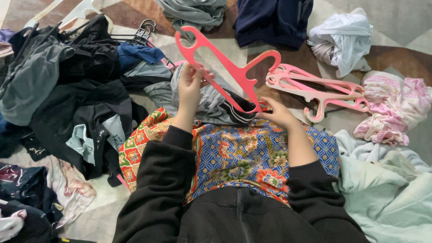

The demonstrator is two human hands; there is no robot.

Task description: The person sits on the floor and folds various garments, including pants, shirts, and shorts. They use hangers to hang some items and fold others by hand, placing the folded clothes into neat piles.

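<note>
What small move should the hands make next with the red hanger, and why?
Probably lower the red hanger toward the grey garment and slip one end inside: the left hand holds its arm, the right hand its lower end, and the garment lies just beneath.

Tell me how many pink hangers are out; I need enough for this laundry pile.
At least 3, likely more. One coral-pink hanger is held up in both hands. A stack of paler pink hangers, two or more, lies on the rug to the right. Clothes may hide others.
</note>
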